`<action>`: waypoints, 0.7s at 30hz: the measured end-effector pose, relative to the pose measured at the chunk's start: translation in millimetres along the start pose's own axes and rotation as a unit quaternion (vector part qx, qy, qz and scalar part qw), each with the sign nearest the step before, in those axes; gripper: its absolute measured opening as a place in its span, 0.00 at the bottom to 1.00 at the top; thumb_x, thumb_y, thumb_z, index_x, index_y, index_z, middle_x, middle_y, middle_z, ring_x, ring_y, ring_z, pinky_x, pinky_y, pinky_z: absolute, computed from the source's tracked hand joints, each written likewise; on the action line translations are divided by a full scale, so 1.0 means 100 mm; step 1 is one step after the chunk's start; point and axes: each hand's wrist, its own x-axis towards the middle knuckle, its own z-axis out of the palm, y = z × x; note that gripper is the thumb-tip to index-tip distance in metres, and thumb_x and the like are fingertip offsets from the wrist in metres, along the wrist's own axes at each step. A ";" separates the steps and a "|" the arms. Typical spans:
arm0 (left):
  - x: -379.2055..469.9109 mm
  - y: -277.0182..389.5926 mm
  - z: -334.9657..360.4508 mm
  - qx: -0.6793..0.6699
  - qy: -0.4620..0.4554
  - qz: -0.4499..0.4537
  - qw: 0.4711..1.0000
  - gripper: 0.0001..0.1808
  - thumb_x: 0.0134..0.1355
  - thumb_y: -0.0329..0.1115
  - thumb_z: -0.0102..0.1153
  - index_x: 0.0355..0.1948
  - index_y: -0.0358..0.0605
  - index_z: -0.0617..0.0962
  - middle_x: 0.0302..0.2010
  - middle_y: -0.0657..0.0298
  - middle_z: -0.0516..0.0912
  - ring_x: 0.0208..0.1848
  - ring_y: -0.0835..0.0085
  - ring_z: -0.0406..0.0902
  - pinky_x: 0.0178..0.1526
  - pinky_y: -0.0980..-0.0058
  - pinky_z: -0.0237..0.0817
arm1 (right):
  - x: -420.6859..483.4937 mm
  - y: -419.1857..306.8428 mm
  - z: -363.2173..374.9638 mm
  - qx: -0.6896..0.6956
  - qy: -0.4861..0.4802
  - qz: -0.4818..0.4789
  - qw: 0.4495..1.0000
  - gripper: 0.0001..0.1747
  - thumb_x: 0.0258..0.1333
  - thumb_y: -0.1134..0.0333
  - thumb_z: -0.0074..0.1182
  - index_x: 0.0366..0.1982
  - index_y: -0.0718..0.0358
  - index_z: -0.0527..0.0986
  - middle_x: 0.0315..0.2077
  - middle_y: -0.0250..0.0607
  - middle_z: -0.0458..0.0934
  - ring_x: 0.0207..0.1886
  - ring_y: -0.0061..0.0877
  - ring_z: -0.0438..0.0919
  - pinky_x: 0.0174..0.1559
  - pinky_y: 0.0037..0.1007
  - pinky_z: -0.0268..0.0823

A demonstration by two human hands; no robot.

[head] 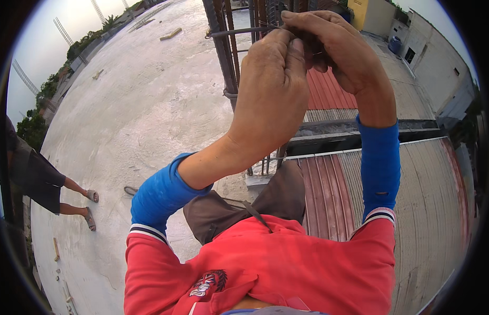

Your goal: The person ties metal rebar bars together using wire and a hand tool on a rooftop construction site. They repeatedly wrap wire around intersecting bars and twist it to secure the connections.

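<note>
Both hands are raised together at a rebar column cage point(225, 51) at the top middle. My left hand point(274, 82) has its fingers bent and thumb pressed against the forefinger by a horizontal steel stirrup point(242, 31). Curled over from the right, my right hand point(339, 47) almost touches the left fingertips. Thin wire point(317, 52) shows between the hands; which fingers pinch it is hidden. Vertical ribbed bars run behind the hands, and the cage's lower bars point(265, 165) stand on a concrete base point(257, 181) beside my leg.
Corrugated roofing point(390, 189) and a dark beam point(327, 128) lie below at the right, beyond the slab edge. On the concrete slab point(150, 98), a person point(39, 177) stands at the far left. Wood pieces point(171, 34) lie farther back.
</note>
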 end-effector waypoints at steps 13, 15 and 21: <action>0.23 -0.29 1.08 -0.192 0.281 0.133 0.931 0.11 0.76 0.22 0.40 0.51 0.33 0.74 0.34 0.59 0.77 0.27 0.78 0.68 0.30 0.73 0.61 | 0.03 -0.98 0.45 -0.573 -0.012 0.059 0.817 0.14 0.50 0.70 0.56 0.35 0.72 0.85 0.29 0.50 0.86 0.35 0.35 0.85 0.39 0.36 0.75; 0.21 -0.32 1.10 -0.174 0.289 0.155 0.929 0.12 0.74 0.21 0.40 0.53 0.31 0.74 0.35 0.56 0.78 0.28 0.75 0.72 0.32 0.71 0.64 | 0.14 -0.98 0.46 -0.566 -0.036 0.058 0.821 0.14 0.49 0.71 0.55 0.34 0.73 0.84 0.30 0.54 0.85 0.35 0.37 0.85 0.39 0.37 0.75; 0.10 -0.53 1.11 -0.167 0.248 0.115 0.947 0.15 0.69 0.17 0.45 0.56 0.29 0.72 0.37 0.47 0.83 0.38 0.56 0.82 0.40 0.63 0.70 | -0.02 -0.60 0.34 -0.644 -0.011 -0.140 0.752 0.10 0.52 0.72 0.53 0.31 0.72 0.80 0.29 0.58 0.83 0.33 0.40 0.84 0.38 0.41 0.74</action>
